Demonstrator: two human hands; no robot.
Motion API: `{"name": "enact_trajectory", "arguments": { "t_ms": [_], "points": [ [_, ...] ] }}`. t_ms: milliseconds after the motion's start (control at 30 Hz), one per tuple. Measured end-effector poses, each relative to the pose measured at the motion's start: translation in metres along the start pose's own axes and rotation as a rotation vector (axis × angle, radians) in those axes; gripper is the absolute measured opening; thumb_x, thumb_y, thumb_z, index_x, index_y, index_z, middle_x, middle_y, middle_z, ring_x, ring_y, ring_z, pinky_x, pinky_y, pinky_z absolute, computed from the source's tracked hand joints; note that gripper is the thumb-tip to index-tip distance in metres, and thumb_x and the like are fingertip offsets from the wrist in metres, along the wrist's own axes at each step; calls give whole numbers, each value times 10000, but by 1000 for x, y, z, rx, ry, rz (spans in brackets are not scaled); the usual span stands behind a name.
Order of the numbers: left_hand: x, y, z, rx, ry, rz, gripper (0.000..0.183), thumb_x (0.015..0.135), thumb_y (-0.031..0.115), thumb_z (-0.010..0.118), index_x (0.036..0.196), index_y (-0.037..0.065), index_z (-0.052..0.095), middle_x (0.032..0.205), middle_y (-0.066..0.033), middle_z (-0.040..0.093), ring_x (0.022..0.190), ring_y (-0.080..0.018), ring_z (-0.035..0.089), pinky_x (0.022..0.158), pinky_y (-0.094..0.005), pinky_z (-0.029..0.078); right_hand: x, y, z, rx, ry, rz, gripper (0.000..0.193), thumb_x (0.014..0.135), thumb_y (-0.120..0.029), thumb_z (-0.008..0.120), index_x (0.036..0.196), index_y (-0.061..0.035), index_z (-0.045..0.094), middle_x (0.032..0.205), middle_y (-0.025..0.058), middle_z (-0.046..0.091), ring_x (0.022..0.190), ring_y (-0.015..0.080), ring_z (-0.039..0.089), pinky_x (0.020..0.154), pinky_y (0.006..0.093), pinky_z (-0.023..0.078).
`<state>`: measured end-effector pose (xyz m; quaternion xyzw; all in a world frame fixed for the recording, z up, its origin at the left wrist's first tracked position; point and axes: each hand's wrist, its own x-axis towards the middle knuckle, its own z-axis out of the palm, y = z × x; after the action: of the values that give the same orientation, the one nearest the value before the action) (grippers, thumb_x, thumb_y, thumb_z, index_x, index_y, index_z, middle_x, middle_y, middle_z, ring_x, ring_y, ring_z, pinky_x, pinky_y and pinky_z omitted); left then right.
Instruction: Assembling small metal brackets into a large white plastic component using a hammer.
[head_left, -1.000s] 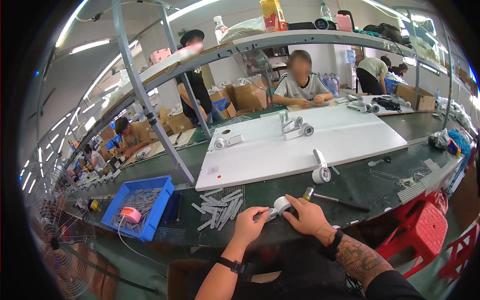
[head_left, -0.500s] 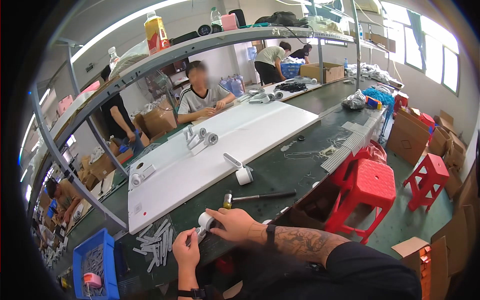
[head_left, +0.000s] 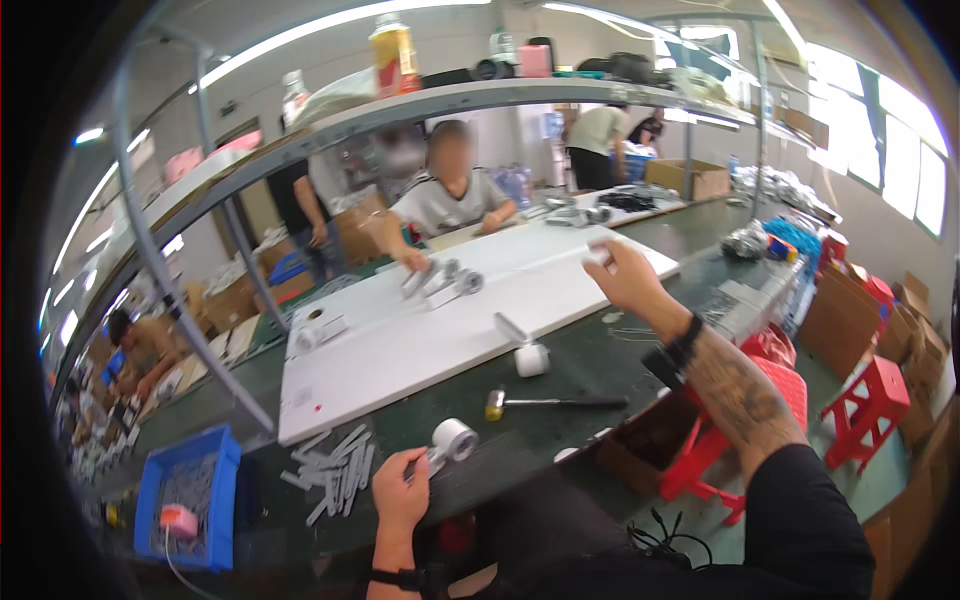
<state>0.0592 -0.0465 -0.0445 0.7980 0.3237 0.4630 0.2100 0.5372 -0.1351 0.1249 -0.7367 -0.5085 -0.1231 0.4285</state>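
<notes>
At the bench's near edge my left hand [head_left: 402, 490] is closed around the narrow end of a white cylindrical lamp head [head_left: 455, 438], whose round body sticks out to the right. My right hand [head_left: 635, 285] is raised over the right part of the white board [head_left: 420, 365], with its fingers bent. Motion smears its fingertips, and a pale blur there cannot be made out. A second white lamp head with a flat arm [head_left: 531, 359] rests by the board's near edge. Nearer me lies a hammer [head_left: 560, 403] with a black handle.
Grey flat strips [head_left: 345, 475] are piled left of my left hand, beside a blue bin [head_left: 187, 540] of small grey parts. Across the board, a co-worker's hand [head_left: 412, 258] reaches to several lamp heads [head_left: 450, 285]. A shelf [head_left: 440, 98] spans overhead; red stools [head_left: 868, 410] stand right.
My right hand has left the lamp head and moved up and right over the board. My left hand keeps hold of it. The co-worker's hand has reached to the lamp heads. The view has shifted.
</notes>
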Motion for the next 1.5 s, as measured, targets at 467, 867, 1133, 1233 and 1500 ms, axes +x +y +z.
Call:
{"name": "enact_trajectory", "arguments": {
  "t_ms": [467, 867, 1133, 1233, 1500],
  "points": [
    [6, 5, -5, -85, -33, -146, 175, 995, 184, 793, 1057, 21, 783, 960, -169, 802, 878, -329, 789, 806, -390, 601, -163, -19, 56, -250, -502, -296, 214, 1062, -265, 683, 1189, -92, 682, 1091, 128, 684, 1074, 381, 702, 876, 495, 582],
    [15, 8, -7, -87, -76, -131, 150, 972, 109, 814, 1055, -16, 799, 960, -147, 816, 879, -221, 781, 815, -326, 587, -177, -134, 30, 270, -748, -48, 266, 1087, -257, 669, 1251, -51, 631, 867, 187, 748, 828, 437, 731, 771, 513, 551],
    [14, 2, -7, -131, -86, -185, 179, 989, 136, 809, 1079, -19, 811, 949, -120, 815, 868, -174, 750, 825, -310, 576, -175, -145, 24, 297, -825, 32, 337, 1045, -248, 700, 1310, -40, 718, 1054, 229, 790, 983, 428, 755, 887, 463, 581],
    [15, 0, -7, -126, -90, -178, 188, 988, 142, 820, 1077, -24, 810, 952, -120, 816, 873, -166, 747, 826, -311, 576, -175, -140, 33, 255, -769, -58, 360, 1055, -252, 680, 1350, -52, 724, 1051, 239, 785, 983, 455, 747, 889, 485, 586],
    [10, -2, -4, -148, -81, -220, 213, 971, 185, 830, 1059, -7, 806, 991, -175, 813, 923, -292, 802, 855, -363, 602, -175, -148, 32, 216, -846, -45, 491, 1068, -226, 655, 1542, -97, 643, 1007, 250, 780, 949, 476, 742, 866, 513, 585]
  ]
}}
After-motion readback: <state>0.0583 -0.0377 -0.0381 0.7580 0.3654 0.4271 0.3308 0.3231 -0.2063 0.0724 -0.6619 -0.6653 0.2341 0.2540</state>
